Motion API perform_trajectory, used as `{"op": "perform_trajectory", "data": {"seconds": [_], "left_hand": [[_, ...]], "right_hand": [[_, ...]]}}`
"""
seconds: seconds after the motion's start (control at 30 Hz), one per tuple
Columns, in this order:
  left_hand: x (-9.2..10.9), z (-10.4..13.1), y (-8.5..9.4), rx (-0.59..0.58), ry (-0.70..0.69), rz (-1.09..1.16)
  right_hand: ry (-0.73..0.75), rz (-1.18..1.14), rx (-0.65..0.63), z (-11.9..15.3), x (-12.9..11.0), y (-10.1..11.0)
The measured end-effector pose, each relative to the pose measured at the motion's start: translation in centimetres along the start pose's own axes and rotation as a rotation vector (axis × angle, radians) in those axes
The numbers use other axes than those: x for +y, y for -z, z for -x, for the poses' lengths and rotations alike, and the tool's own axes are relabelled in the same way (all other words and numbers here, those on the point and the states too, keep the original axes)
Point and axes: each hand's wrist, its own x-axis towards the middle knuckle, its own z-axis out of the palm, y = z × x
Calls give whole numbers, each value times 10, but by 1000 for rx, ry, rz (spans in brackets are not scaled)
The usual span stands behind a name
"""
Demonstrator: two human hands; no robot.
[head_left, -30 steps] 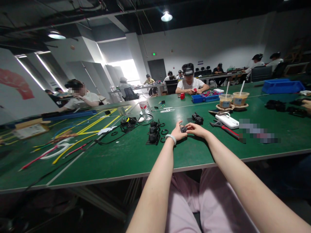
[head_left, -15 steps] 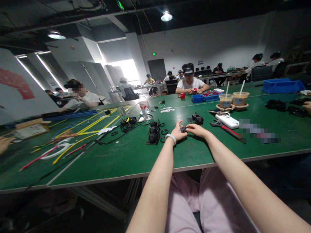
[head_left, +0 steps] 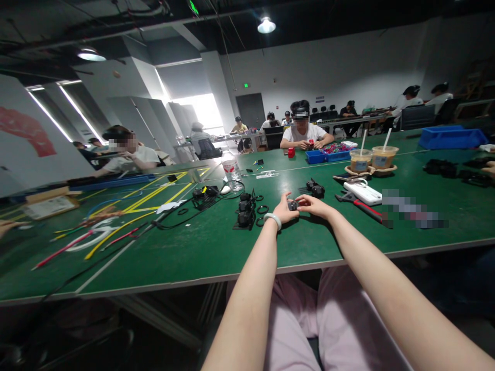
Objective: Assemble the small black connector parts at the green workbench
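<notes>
Between my two hands is a small black part (head_left: 293, 205), just above the green table (head_left: 216, 252); its exact kind is too small to make out. My left hand (head_left: 284, 210), with a pale bangle at the wrist, grips it from the left. The fingertips of my right hand (head_left: 312, 205) pinch its right side. Left of my hands stands a row of black units (head_left: 244, 211) with black rings (head_left: 262, 209) lying beside it. Just beyond my right hand sits another black unit (head_left: 315, 188).
To the right lie red-handled pliers (head_left: 365, 208), a white power bank (head_left: 363, 193) and two drink cups (head_left: 382, 157) in a carrier. A plastic bottle (head_left: 232, 172), cables (head_left: 116, 237) and a carton (head_left: 50, 203) are leftward. A co-worker (head_left: 303, 134) sits opposite by blue bins (head_left: 334, 153).
The view has shifted very slightly. Both hands stay around the small black part, with the right fingers a little differently placed on it.
</notes>
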Motion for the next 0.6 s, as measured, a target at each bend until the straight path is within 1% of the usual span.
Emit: {"op": "perform_trajectory", "data": {"seconds": [0.17,0.4,0.6], "left_hand": [[-2,-1,0,9,1,16],[3,1,0,8,21,50],[4,2,1,-5,5,17]], "right_hand": [[17,-105,-44,1,-3,-1],[34,-92,-52,2,-3,-3],[35,-73,-53,3,-4,-2]]}}
